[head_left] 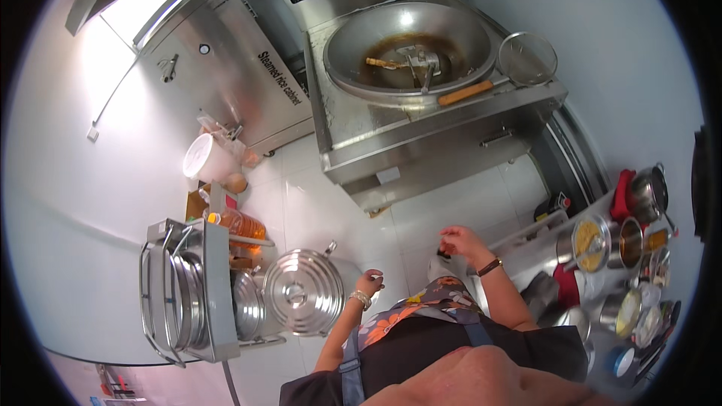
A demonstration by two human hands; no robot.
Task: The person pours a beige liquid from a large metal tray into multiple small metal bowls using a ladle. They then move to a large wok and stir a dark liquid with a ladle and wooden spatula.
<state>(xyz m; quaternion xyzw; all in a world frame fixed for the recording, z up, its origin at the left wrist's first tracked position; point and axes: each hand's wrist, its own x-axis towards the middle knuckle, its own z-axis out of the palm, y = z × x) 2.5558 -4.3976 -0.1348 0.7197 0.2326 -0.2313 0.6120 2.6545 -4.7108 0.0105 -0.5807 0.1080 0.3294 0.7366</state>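
Note:
My right hand (461, 241) is over the floor in front of the stove, its fingers loosely curled with nothing visible in them. Lower and to the left is my left hand (370, 282), empty as well, beside a large lidded steel stockpot (303, 292). Ahead stands a steel range (361, 135) bearing a big wok (350, 56). Brown liquid lies in the wok, along with a wooden-handled utensil (383, 62) and metal tools. A mesh strainer (528, 59) with a wooden handle rests on the range's right front edge.
At left are a steamed rice cabinet (225, 67), a white lidded bucket (208, 158), a bottle of orange liquid (242, 226) and a rack (217, 287) of steel lids. To the right, a steel counter (507, 282) carries several pots, a bowl of yellow food (588, 242) and red cloths (623, 194).

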